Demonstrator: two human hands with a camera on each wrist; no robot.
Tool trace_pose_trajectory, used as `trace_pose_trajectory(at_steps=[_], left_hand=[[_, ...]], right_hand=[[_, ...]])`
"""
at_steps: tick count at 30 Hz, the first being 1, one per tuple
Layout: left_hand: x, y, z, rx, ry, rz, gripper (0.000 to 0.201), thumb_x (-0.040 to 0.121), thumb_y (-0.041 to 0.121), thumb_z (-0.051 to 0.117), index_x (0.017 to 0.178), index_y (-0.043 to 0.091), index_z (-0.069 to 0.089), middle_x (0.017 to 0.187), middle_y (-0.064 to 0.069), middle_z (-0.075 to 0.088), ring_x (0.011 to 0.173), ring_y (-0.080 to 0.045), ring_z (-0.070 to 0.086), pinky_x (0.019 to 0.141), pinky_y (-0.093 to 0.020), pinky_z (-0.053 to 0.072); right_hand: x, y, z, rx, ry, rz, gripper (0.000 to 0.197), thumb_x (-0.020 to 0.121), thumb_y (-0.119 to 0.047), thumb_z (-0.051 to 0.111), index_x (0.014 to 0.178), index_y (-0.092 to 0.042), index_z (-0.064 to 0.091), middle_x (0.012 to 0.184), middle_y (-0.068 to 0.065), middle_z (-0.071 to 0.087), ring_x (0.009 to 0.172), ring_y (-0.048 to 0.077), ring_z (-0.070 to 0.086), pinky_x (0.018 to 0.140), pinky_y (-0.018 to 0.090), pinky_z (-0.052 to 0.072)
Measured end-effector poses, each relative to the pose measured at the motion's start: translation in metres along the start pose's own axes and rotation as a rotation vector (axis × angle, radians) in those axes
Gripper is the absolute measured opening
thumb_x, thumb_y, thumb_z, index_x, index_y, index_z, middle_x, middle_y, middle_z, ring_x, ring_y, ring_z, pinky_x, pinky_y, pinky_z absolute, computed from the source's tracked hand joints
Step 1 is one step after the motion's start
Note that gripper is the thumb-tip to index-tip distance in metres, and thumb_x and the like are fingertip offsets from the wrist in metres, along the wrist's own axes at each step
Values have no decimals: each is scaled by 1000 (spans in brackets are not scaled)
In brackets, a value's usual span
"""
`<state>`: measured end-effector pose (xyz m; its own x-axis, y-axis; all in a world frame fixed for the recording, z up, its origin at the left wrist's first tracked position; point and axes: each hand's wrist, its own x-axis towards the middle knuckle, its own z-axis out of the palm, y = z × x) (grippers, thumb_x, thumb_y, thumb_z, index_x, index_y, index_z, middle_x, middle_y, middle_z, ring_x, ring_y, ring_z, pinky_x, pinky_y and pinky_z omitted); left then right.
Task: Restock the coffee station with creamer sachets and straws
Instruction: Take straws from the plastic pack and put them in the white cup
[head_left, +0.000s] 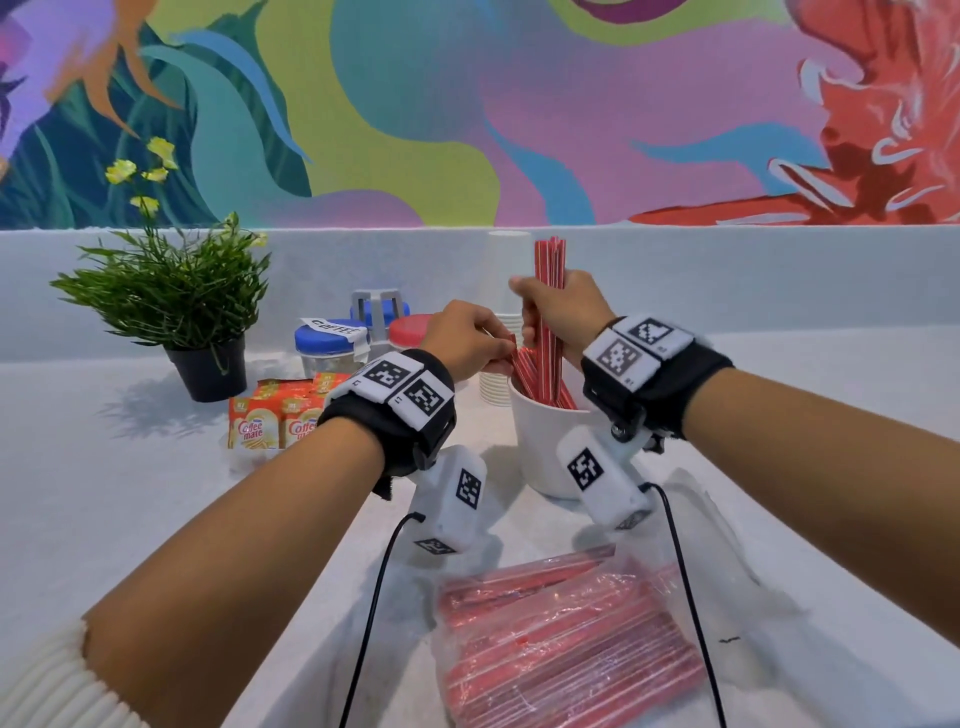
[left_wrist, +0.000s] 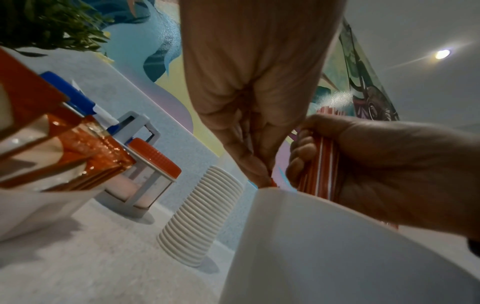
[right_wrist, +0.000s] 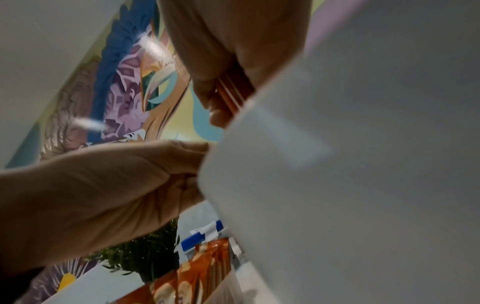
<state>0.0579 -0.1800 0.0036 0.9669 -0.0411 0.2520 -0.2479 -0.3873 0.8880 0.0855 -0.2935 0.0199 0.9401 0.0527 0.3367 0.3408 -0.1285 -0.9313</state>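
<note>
We saw the right hand curled round a bundle of red-and-white straws, held upright with their lower ends down inside the white cup at the centre of the tabletop. More straws leaned inside the cup toward its 10 o'clock rim. The left hand hovered at that rim, its fingertips pinched together on what looked like the tips of one or two of those leaning straws; the left wrist view was too close and blurred for us to be sure how many. The two hands sat just beside each other above the cup.

At 6 o'clock from the cup lay a clear plastic bag of straws, flat on the tabletop and near the front edge. At 9 o'clock from the cup stood the creamer sachets, orange packets upright in a white holder, just beside the left wrist. Behind them, toward 11 o'clock, we noted a blue-lidded jar with a paper label, and a red-lidded jar in a grey rack. A stack of white paper cups stood just behind the cup at 12 o'clock. A potted plant in a black pot stood well apart at 10 o'clock, before the painted wall.
</note>
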Motion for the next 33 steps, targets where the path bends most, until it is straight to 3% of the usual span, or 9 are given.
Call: trace_pose_trajectory(at_steps=[5, 11, 16, 19, 20, 22, 28, 31, 33], left_hand=[[-5, 1, -3, -77, -7, 15, 11, 89, -9, 52, 94, -2, 58, 71, -12, 56, 59, -12, 59, 49, -9, 52], [-6, -2, -5, -9, 35, -23, 20, 93, -7, 44, 106, -7, 59, 74, -10, 58, 64, -12, 59, 50, -8, 50], [-8, -4, -5, 77, 31, -22, 33, 92, -7, 40, 122, -2, 55, 89, -9, 63, 71, -11, 61, 59, -11, 51], [-10, -3, -2, 160, 10, 22, 47, 93, -5, 41, 139, 5, 42, 129, -14, 57, 108, -23, 60, 87, -28, 53], [-11, -2, 0, 202, 5, 42, 47, 94, -2, 41, 140, 6, 40, 136, -12, 53, 120, -24, 54, 100, -35, 47], [-11, -1, 4, 251, 1, 62, 41, 95, 1, 41, 136, 5, 46, 138, -11, 52, 128, -24, 49, 109, -38, 39], [-13, -4, 8, 235, -39, 34, 44, 90, -8, 35, 128, 3, 55, 127, -14, 60, 122, -24, 54, 103, -31, 39], [-16, -4, 8, 222, -42, 23, 48, 91, -5, 36, 138, 4, 43, 140, -11, 49, 131, -23, 46, 112, -38, 34], [-19, -3, 8, 193, -50, 14, 56, 91, -5, 35, 145, 7, 29, 148, -11, 39, 136, -25, 39, 114, -44, 30]], right_hand=[[-2, 11, 2, -147, -130, 23, 30, 86, -12, 60, 58, -10, 50, 58, 7, 49, 53, 17, 49, 66, 35, 45], [-7, 4, -13, -218, -86, 18, 18, 89, -20, 59, 77, -6, 56, 65, 5, 53, 57, 14, 52, 57, 21, 44], [-13, -5, -34, -519, -27, 26, 17, 86, -21, 61, 73, -11, 55, 77, 9, 62, 74, 21, 62, 73, 34, 54], [-28, -7, -38, -953, -292, 193, 30, 79, -37, 67, 87, -9, 61, 85, 9, 65, 75, 22, 61, 77, 33, 54], [-33, -6, -37, -1087, -384, 210, 33, 80, -43, 64, 92, -11, 60, 90, 7, 62, 79, 21, 58, 76, 30, 50], [-41, -3, -31, -1214, -460, 160, 35, 86, -43, 57, 103, -13, 59, 94, 5, 55, 86, 20, 51, 76, 26, 39], [-36, 11, -26, -1116, -376, 62, 36, 86, -34, 61, 111, -8, 60, 101, 12, 61, 84, 20, 49, 72, 25, 36], [-36, 13, -32, -986, -305, 31, 35, 84, -29, 65, 111, -7, 62, 107, 14, 66, 84, 22, 56, 65, 24, 41], [-36, 11, -35, -849, -283, 51, 40, 80, -30, 69, 111, -6, 62, 98, 13, 67, 72, 18, 58, 57, 20, 44]])
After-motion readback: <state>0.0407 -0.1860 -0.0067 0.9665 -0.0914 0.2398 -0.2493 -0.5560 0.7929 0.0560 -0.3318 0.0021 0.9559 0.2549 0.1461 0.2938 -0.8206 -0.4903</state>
